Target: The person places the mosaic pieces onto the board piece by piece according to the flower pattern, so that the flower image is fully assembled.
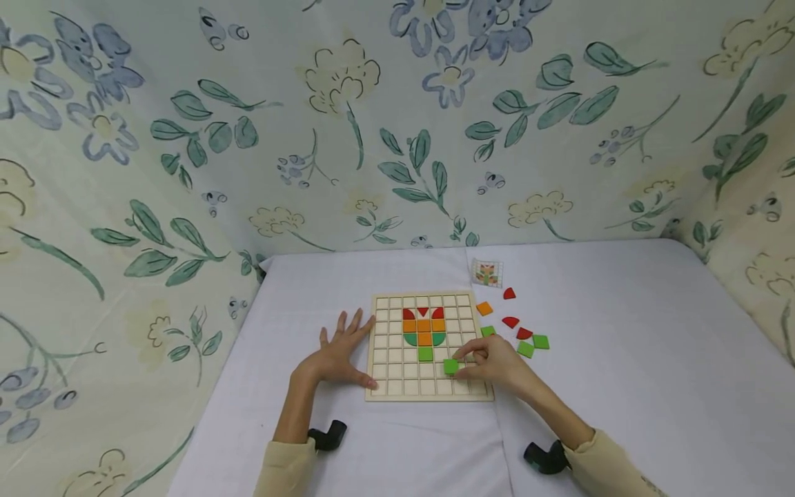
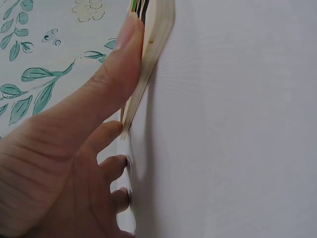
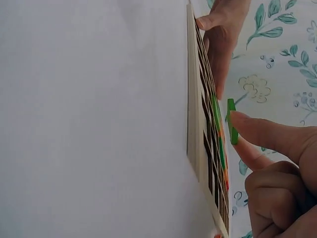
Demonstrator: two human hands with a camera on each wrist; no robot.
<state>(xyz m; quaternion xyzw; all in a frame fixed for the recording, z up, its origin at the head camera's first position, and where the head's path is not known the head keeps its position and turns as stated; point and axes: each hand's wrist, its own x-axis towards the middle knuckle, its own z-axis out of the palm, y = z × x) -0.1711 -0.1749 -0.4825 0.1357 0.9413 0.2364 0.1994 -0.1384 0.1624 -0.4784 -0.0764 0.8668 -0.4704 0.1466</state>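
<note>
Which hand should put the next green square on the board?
Probably the right hand: it pinches a green square tile above the wooden grid board, while the left hand touches the board's edge.

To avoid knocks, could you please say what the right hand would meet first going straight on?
Probably the green square on the board, though the right hand and its pinched tile look raised and may pass over.
</note>
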